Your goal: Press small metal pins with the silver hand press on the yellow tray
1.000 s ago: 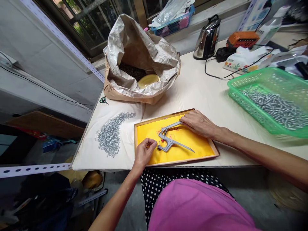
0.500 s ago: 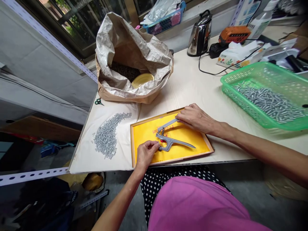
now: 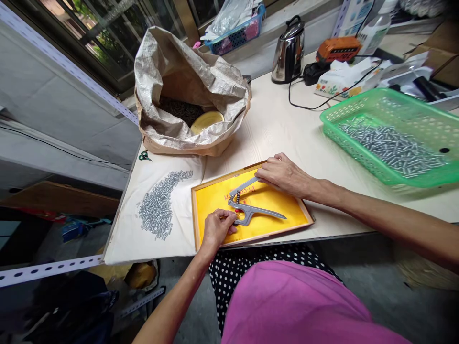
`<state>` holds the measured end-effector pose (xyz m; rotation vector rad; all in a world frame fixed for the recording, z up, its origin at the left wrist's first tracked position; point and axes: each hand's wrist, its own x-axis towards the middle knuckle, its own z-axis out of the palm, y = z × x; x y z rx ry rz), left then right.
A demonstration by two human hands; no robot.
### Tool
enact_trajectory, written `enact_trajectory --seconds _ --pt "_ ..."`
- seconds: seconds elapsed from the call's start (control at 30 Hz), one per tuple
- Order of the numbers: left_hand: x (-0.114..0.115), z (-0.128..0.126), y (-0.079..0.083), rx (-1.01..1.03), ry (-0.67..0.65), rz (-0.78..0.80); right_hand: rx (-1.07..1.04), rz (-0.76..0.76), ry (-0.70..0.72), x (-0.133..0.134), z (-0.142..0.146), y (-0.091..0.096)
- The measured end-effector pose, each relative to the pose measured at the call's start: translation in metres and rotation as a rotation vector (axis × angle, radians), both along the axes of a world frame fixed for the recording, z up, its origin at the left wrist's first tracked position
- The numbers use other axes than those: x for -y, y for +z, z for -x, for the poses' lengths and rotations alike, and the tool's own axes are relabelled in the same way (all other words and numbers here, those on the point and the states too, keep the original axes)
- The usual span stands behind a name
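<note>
A pair of grey snap-fastener pliers [image 3: 247,209] with a coil spring between its handles lies over a shallow wooden tray [image 3: 194,220] lined with yellow cloth. My right hand [image 3: 281,174] is closed round the end of the upper handle. The lower handle extends free to the right, and the handles are spread apart. At the pliers' jaw, my left hand [image 3: 218,227] makes a pinch with thumb and forefinger. Whatever lies between those fingertips is hidden. Left of the tray is a pile of small metal pins [image 3: 156,205] on white cloth.
A green basket [image 3: 358,160] of similar metal pieces stands at the right. Behind the tray is a large open sack [image 3: 193,143] with a yellow dish [image 3: 208,122] inside. A kettle [image 3: 288,52], an orange battery pack [image 3: 338,49] and small scissors [image 3: 145,155] are farther off.
The whole view has shifted slightly. Both hands keep their places on the pliers, with the left fingertips moving slightly at the jaw.
</note>
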<state>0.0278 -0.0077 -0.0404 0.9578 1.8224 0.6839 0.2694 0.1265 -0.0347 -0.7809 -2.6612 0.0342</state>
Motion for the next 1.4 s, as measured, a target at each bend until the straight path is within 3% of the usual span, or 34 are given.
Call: enact_trajectory --seconds 0.17,0.37,0.53,0.73,1.2,1.3,1.4 --pt "-0.004 -0.004 0.012 -0.020 -0.048 0.143 0.045 0.080 -0.057 0.011 0.007 -0.010" --pt "-0.005 -0.002 0.016 0.000 -0.091 0.250 0.113 0.189 -0.090 0.048 0.006 -0.026" --pt "-0.006 0.000 0.018 0.009 -0.131 0.267 0.168 0.179 -0.149 0.073 0.001 -0.031" --pt "-0.009 -0.004 0.023 -0.046 -0.152 0.290 0.181 0.210 -0.213 0.079 0.002 -0.028" --pt "-0.009 -0.006 0.023 -0.056 -0.170 0.360 0.113 0.244 -0.196 0.084 0.001 -0.030" --pt "-0.001 -0.004 0.023 -0.221 -0.259 0.261 0.084 0.242 -0.195 0.086 0.000 -0.032" --pt "0.008 -0.008 0.024 -0.566 -0.398 -0.102 0.059 0.227 -0.185 0.087 0.002 -0.031"
